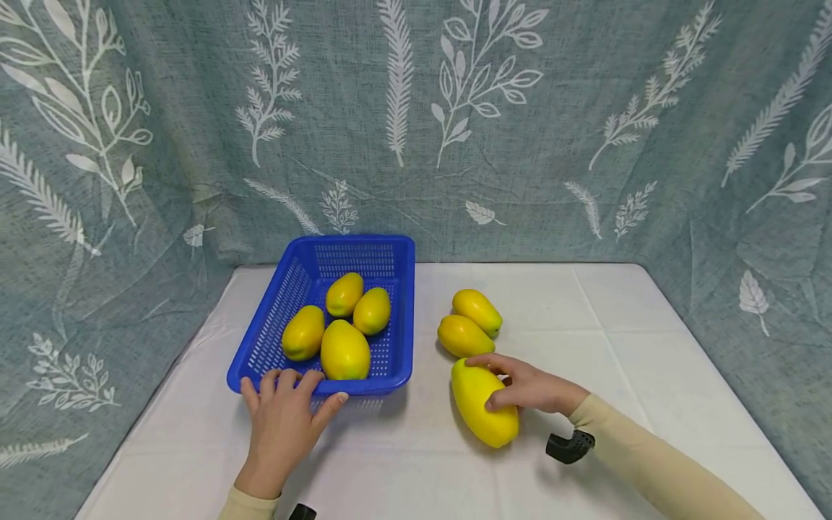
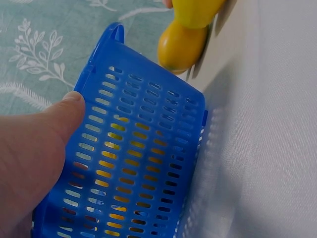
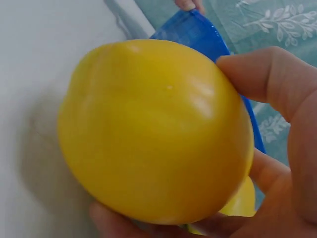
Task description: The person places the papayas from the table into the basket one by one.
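Note:
My left hand (image 1: 282,426) grips the front rim of a blue plastic basket (image 1: 411,325), fingers over the edge and the thumb (image 2: 69,111) on the outer side. Inside lie yellow mangoes (image 1: 303,333) and a bigger yellow fruit (image 1: 345,351) at the front. Right of the basket, my right hand (image 1: 529,386) holds a large yellow papaya (image 1: 481,404) with a greenish tip, thumb on one side and fingers on the other. Its smooth, faintly ribbed end (image 3: 153,129) fills much of the right wrist view and hides part of the fingers.
Two yellow mangoes (image 1: 477,310) lie side by side on the white tablecloth (image 1: 572,318), just behind the papaya. A blue-green curtain (image 1: 416,202) with white leaf prints hangs behind the table and along both sides.

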`<move>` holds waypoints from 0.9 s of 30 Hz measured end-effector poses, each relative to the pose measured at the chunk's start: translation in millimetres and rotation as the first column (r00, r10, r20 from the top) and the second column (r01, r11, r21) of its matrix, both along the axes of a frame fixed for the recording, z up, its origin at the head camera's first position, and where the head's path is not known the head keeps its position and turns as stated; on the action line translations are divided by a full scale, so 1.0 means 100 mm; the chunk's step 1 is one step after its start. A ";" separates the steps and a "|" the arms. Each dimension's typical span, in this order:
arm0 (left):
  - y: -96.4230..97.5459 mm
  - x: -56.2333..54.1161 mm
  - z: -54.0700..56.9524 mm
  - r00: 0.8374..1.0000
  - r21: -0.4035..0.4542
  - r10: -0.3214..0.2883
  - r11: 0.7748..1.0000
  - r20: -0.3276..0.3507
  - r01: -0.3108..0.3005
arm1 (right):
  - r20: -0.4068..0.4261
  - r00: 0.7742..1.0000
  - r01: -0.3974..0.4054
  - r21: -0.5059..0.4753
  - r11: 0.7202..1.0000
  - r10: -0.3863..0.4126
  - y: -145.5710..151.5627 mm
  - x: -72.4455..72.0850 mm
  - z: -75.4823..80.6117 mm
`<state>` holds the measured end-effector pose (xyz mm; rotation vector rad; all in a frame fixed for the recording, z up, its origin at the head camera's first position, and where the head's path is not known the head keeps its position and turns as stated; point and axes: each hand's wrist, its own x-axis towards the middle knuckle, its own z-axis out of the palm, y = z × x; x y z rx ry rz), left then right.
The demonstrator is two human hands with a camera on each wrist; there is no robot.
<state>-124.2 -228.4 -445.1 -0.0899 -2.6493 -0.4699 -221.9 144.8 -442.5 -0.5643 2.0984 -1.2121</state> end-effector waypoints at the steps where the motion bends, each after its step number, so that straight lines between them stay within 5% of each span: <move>1: 0.00 0.00 0.00 1.000 -0.002 0.001 1.000 0.003 -0.001 | 0.014 1.000 0.008 -0.020 1.000 -0.008 -0.01 0.00 0.00; 7: -0.02 0.01 0.03 1.000 -0.012 0.004 1.000 0.012 -0.003 | 0.139 0.989 0.081 -0.254 0.964 -0.046 -0.06 -0.10 0.16; 11: -0.02 0.01 0.04 1.000 -0.020 0.002 1.000 0.014 -0.001 | 0.151 0.984 0.144 -0.343 0.928 -0.097 -0.14 -0.25 0.36; 19: -0.07 0.02 0.05 1.000 -0.029 0.009 1.000 0.009 -0.008 | 0.102 0.968 0.251 -0.351 0.902 -0.229 -0.73 -0.47 0.79; 23: -0.05 0.02 0.04 1.000 -0.030 0.005 1.000 -0.012 -0.005 | 0.083 0.965 0.262 -0.367 0.893 -0.249 -1.20 -0.53 0.87; 27: 0.01 0.02 0.00 0.999 -0.018 0.013 1.000 0.039 -0.013 | 0.020 0.967 0.248 -0.335 0.909 -0.256 -1.64 -0.59 0.86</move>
